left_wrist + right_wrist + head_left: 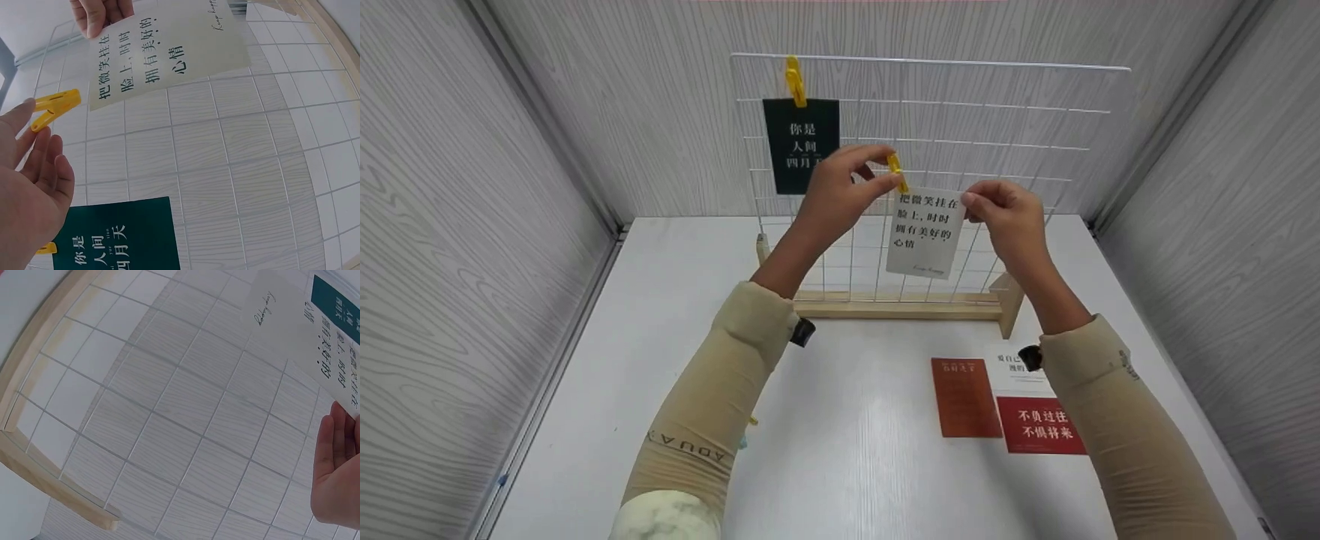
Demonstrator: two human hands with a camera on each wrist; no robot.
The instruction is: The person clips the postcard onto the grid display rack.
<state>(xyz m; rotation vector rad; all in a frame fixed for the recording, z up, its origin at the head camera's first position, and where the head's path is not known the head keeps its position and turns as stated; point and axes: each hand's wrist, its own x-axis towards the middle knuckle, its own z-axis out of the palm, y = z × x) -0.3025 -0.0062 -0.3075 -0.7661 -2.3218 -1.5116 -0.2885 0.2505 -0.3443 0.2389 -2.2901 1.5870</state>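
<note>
My left hand point(844, 187) pinches a yellow clip point(897, 172) between thumb and fingers. In the left wrist view the clip point(57, 107) points at the near edge of a pale card point(169, 53), with a small gap between them. The right hand point(1009, 217) holds that white card point(926, 234), printed with dark characters, by its upper right corner in front of a white wire grid point(1020, 127). Left of my hands, a dark green card point(802, 142) hangs on the grid under another yellow clip point(795, 81); my left hand covers part of it in the head view.
The grid stands in a wooden base point(900, 310) on a white table point(840, 420). Lower right lie an orange-red card point(967, 397), a red card point(1039, 425) and a white card point(1012, 375), partly behind the right sleeve. Small coloured items peek out beside the left sleeve. Grey panels flank the table.
</note>
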